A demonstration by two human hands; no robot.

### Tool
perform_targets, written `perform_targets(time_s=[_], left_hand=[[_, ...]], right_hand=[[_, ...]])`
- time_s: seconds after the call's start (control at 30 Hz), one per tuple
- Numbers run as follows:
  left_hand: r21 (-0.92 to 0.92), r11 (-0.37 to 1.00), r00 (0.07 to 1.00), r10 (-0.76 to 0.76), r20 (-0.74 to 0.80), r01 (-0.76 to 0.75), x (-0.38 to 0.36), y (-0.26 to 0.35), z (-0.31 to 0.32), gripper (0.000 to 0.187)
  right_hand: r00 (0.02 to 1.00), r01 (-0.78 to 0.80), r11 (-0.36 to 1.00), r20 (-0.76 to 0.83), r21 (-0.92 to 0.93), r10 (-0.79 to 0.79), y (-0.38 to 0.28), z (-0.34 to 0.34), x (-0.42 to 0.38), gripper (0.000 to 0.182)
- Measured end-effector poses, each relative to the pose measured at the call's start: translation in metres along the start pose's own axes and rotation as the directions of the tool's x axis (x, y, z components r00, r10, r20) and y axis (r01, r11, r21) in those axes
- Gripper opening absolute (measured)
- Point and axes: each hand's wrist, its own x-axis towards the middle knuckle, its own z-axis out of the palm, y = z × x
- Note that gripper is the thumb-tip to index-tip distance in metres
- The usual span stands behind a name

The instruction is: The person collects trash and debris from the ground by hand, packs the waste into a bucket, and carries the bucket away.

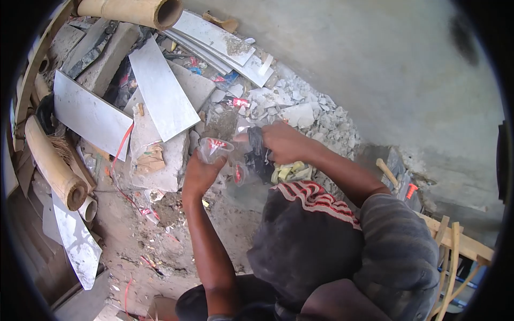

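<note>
My left hand (199, 174) is closed on a crumpled clear plastic wrapper (215, 148) with red print, which could be a thin cup. Another clear piece with red print (239, 173) hangs just below and to its right. My right hand (284, 141) grips a strip of black plastic (258, 161) that dangles beneath the fingers. Both hands are close together over the rubble, and the bunched plastic partly hides their fingertips. Under my right wrist lies a bundle of pale yellow-green material (292, 172). Black cloth with a red-and-white striped band (316, 200) fills the space between my arms.
White tile pieces (163, 88) and concrete slabs (110, 59) lie at upper left. Thick bamboo poles (56, 163) run along the left. Broken white rubble (326, 125) borders the grey wall (407, 80). A wooden-handled tool (386, 171) and wooden sticks (452, 257) are at right.
</note>
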Motion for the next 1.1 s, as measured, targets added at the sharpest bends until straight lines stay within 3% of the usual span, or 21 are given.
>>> perform_targets(time_s=[0.03, 0.07, 0.1, 0.13, 0.17, 0.2, 0.27, 0.37, 0.4, 0.47, 0.53, 0.6, 0.63, 0.73, 0.83, 0.87, 0.93, 0.97, 1.03, 1.1], left_hand=[[-0.009, 1.0, 1.0, -0.019, -0.019, 0.019, -0.001, -0.002, 0.003, 0.066], [-0.021, 1.0, 1.0, -0.016, 0.0, 0.016, -0.004, 0.002, 0.003, 0.067], [-0.032, 0.999, 1.0, -0.014, 0.022, 0.015, -0.008, 0.01, 0.0, 0.068], [-0.041, 0.999, 0.999, -0.009, 0.041, 0.01, -0.01, 0.015, -0.001, 0.068], [0.166, 0.985, 0.996, 0.042, 0.08, -0.055, -0.007, 0.011, 0.003, 0.071], [0.243, 0.956, 0.981, 0.13, 0.147, -0.163, -0.01, 0.01, 0.01, 0.072], [0.358, 0.85, 0.91, 0.289, 0.298, -0.387, -0.017, 0.014, 0.033, 0.072], [0.483, 0.764, 0.879, 0.228, 0.418, -0.428, -0.022, 0.015, 0.078, 0.072], [0.539, 0.726, 0.878, 0.191, 0.438, -0.427, -0.028, 0.014, 0.088, 0.072], [0.525, 0.724, 0.886, 0.276, 0.372, -0.447, -0.027, -0.001, 0.106, 0.067], [0.597, 0.653, 0.885, 0.324, 0.335, -0.465, -0.028, 0.0, 0.109, 0.065], [0.664, 0.596, 0.892, 0.317, 0.322, -0.451, -0.028, 0.017, 0.1, 0.062], [0.695, 0.568, 0.896, 0.315, 0.312, -0.441, -0.026, 0.024, 0.096, 0.06], [0.664, 0.516, 0.841, 0.309, 0.444, -0.541, -0.009, 0.029, 0.096, 0.06], [0.694, 0.54, 0.879, 0.263, 0.398, -0.476, -0.003, 0.026, 0.11, 0.056], [0.685, 0.564, 0.886, 0.25, 0.389, -0.46, -0.002, 0.027, 0.11, 0.056], [0.659, 0.615, 0.896, 0.214, 0.39, -0.434, -0.01, 0.025, 0.105, 0.056], [0.628, 0.667, 0.897, 0.15, 0.416, -0.402, -0.009, 0.022, 0.102, 0.058], [0.647, 0.617, 0.885, 0.197, 0.423, -0.447, -0.012, 0.013, 0.103, 0.06], [0.658, 0.59, 0.879, 0.233, 0.416, -0.468, -0.016, 0.007, 0.102, 0.061]], right_hand=[[0.997, -0.058, 0.993, -0.048, 0.099, 0.063, -0.002, -0.008, -0.017, 0.093], [0.957, -0.282, 0.936, -0.005, 0.21, 0.29, -0.008, -0.032, -0.031, 0.113], [0.92, -0.328, 0.898, -0.115, 0.293, 0.374, 0.009, -0.03, -0.048, 0.112], [0.853, -0.482, 0.821, -0.05, 0.305, 0.519, 0.018, -0.044, -0.059, 0.111], [0.861, -0.455, 0.817, -0.062, 0.354, 0.506, 0.047, -0.04, -0.073, 0.092], [0.868, -0.425, 0.811, -0.074, 0.402, 0.492, 0.076, -0.036, -0.086, 0.076], [0.774, -0.407, 0.397, 0.079, 0.823, 0.628, 0.109, -0.024, -0.096, 0.065], [0.724, -0.635, 0.658, 0.015, 0.404, 0.689, 0.104, -0.006, -0.084, 0.053], [0.766, -0.582, 0.755, -0.108, 0.302, 0.634, 0.1, 0.004, -0.081, 0.064], [0.833, -0.458, 0.887, -0.323, 0.054, 0.449, 0.093, 0.021, -0.073, 0.09], [0.809, -0.545, 0.826, -0.349, -0.144, 0.473, 0.102, 0.025, -0.062, 0.11], [0.814, -0.509, 0.856, -0.377, -0.093, 0.443, 0.11, 0.02, -0.05, 0.112], [0.774, -0.629, 0.777, -0.104, -0.025, 0.624, 0.103, 0.004, -0.043, 0.101], [0.778, -0.62, 0.759, -0.026, -0.199, 0.628, 0.111, 0.002, -0.051, 0.082], [0.821, -0.55, 0.821, -0.08, 0.152, 0.565, 0.109, -0.003, -0.091, 0.067], [0.848, -0.311, 0.898, -0.336, 0.312, 0.41, 0.1, 0.002, -0.104, 0.054], [0.82, -0.458, 0.724, -0.069, 0.516, 0.568, 0.123, 0.018, -0.128, 0.044], [0.79, -0.464, 0.674, -0.076, 0.575, 0.608, 0.134, 0.023, -0.139, 0.042], [0.729, -0.452, 0.562, -0.077, 0.692, 0.681, 0.138, 0.025, -0.15, 0.037], [0.741, -0.396, 0.525, -0.076, 0.754, 0.668, 0.143, 0.015, -0.145, 0.035]])
